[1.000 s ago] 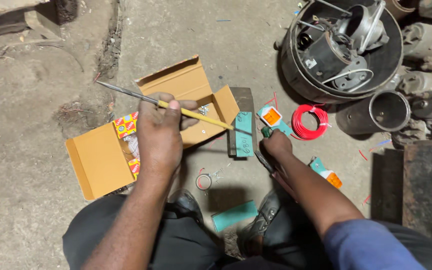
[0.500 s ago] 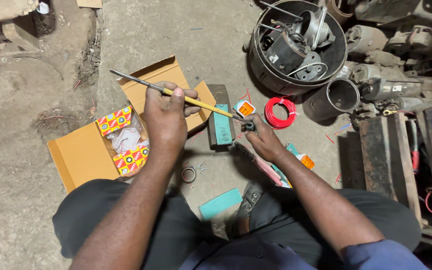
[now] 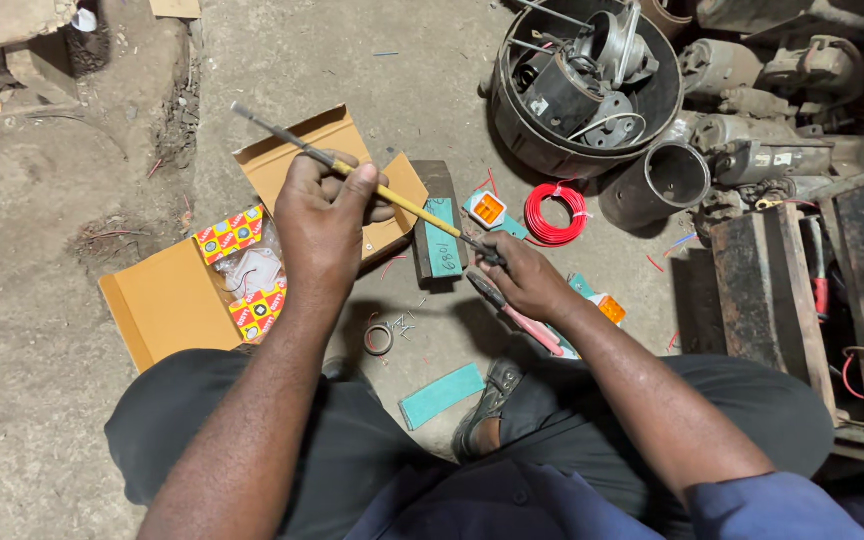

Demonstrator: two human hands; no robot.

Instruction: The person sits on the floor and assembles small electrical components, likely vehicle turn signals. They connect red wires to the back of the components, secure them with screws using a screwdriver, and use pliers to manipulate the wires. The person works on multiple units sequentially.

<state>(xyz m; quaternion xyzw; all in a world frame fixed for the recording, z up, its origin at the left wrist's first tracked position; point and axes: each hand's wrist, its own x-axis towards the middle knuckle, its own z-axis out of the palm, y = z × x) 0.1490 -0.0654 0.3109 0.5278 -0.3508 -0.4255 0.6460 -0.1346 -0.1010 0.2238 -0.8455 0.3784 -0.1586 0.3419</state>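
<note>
The left hand (image 3: 320, 215) is clenched around a long thin rod (image 3: 352, 178) with a yellow sleeve along its middle; the rod runs slantwise from its dark bare end above the open cardboard box (image 3: 167, 300) down to the right hand (image 3: 524, 280). The right hand pinches the rod's lower end with its fingertips and at the same time grips a pair of red-handled pliers (image 3: 517, 315), whose handles stick out below the palm toward the person's knee. The cardboard box lies open on the concrete floor (image 3: 32, 300) directly under the left hand, with small red-and-yellow patterned cartons (image 3: 230, 235) and crumpled plastic inside. Just right of the box stands a dark wooden block (image 3: 438, 235) with a teal face. Beyond the block, further right of the box, lie an orange-and-teal small part (image 3: 489, 208) and a coil of red wire (image 3: 552, 213). Near the box's lower right corner a small ring (image 3: 379, 340) rests on the floor, and a teal strip (image 3: 442, 394) lies below it by the person's shoe. Far right of the box, a round metal tub (image 3: 512, 120) holds motor parts.
</note>
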